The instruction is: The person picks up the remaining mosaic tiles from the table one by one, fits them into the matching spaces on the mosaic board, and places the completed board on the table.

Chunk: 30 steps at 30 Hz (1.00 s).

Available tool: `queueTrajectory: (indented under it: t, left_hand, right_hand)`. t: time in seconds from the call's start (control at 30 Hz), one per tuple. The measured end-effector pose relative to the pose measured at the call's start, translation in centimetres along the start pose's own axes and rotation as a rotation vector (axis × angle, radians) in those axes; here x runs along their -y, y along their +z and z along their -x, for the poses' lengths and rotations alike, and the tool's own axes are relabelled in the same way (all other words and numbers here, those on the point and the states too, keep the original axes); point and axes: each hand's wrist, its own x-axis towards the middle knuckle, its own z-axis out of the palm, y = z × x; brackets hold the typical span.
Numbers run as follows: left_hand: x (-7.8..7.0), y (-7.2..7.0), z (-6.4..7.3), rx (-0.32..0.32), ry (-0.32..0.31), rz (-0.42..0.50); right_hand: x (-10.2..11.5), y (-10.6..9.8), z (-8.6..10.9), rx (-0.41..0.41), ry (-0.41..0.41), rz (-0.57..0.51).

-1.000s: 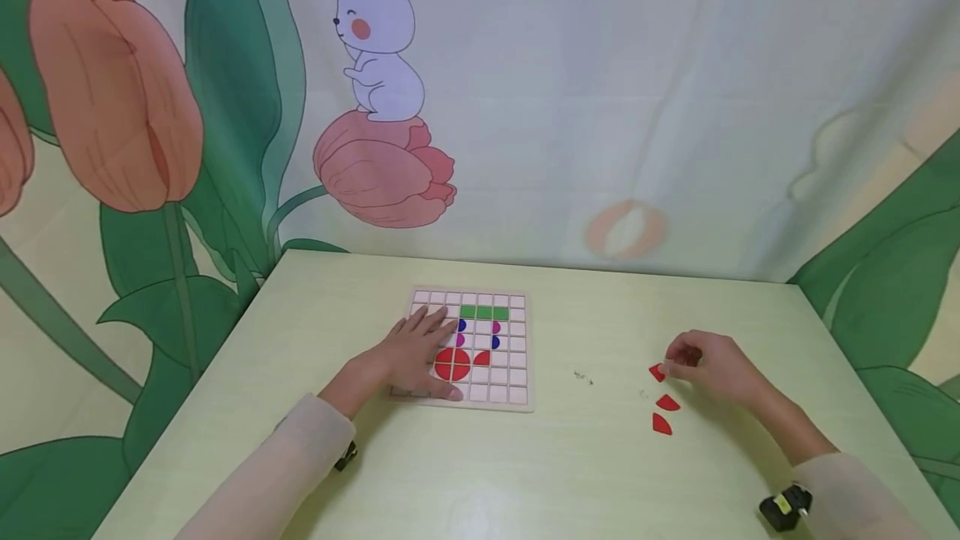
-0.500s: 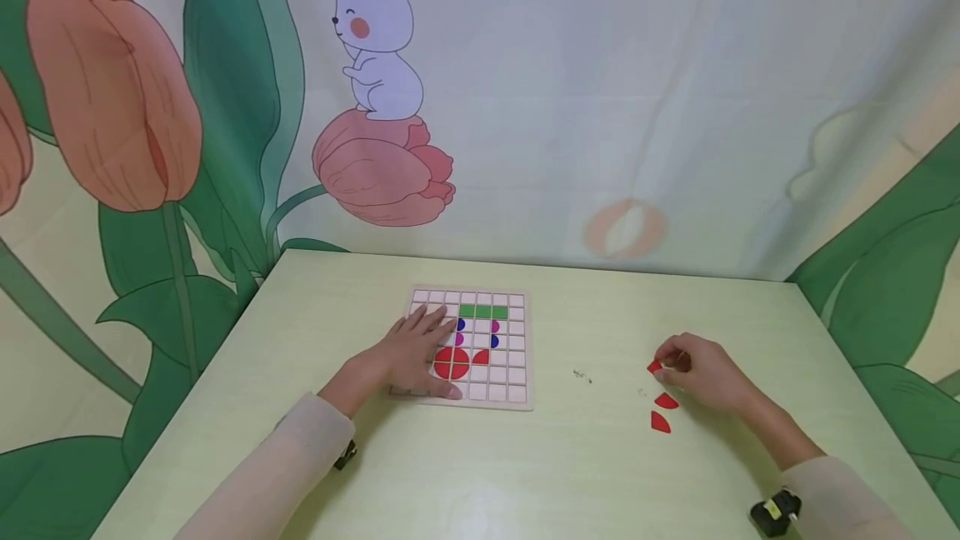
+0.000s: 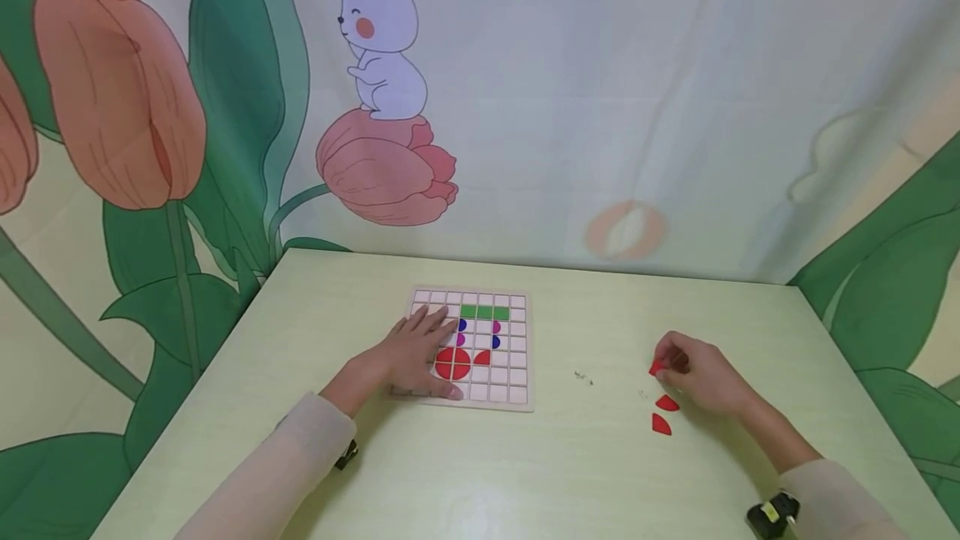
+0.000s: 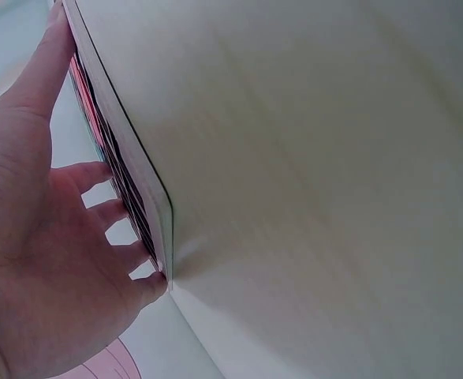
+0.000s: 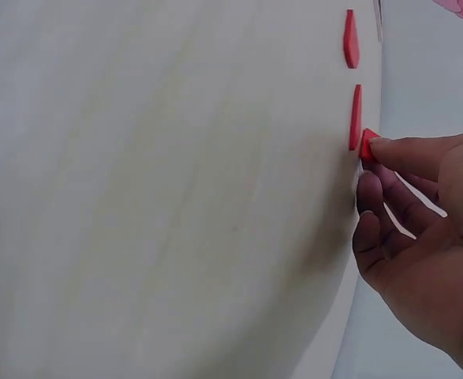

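A square grid board (image 3: 517, 377) lies left of the table's middle, with green, blue, magenta and red shapes in its cells. My left hand (image 3: 411, 358) rests spread over its left side, fingers straight, hiding several cells. Four red quarter pieces form a full circle (image 3: 452, 363) beside the thumb, and a single red quarter piece (image 3: 482, 357) sits to its right. On the right, my right hand (image 3: 703, 369) pinches a red quarter-circle piece (image 5: 367, 145) between thumb and fingers. Two more red quarter-circle pieces (image 3: 667, 402) lie on the table just below that hand.
The pale table (image 3: 570, 473) meets a printed cloth (image 3: 540, 107) with a rabbit and tulips along its back edge. Small dark marks (image 3: 583, 377) show on the tabletop between the board and the loose pieces. Each wrist wears a small black camera (image 3: 772, 515).
The right thumb and fingers have closed on the top red piece, which now sits turned in their pinch. The left hand and the board stay as they were.
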Motion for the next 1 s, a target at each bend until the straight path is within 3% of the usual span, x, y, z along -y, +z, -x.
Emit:
queueTrajectory:
  t: [0.3,0.57,1.0]
  left_hand:
    - [-0.3,-0.4,0.1,0.004,-0.007,0.000]
    - [-0.4,-0.3,0.2,-0.009,0.008,0.015]
    - [-0.3,-0.3,0.2,-0.017,0.010,0.023]
  right_hand:
    - [2.1,0.7,-2.4,0.003,-0.049,-0.038]
    - [5.5,2.3,-4.6,0.049,-0.176,-0.096]
    - [9.2,5.7,-7.8,0.067,-0.204,-0.132]
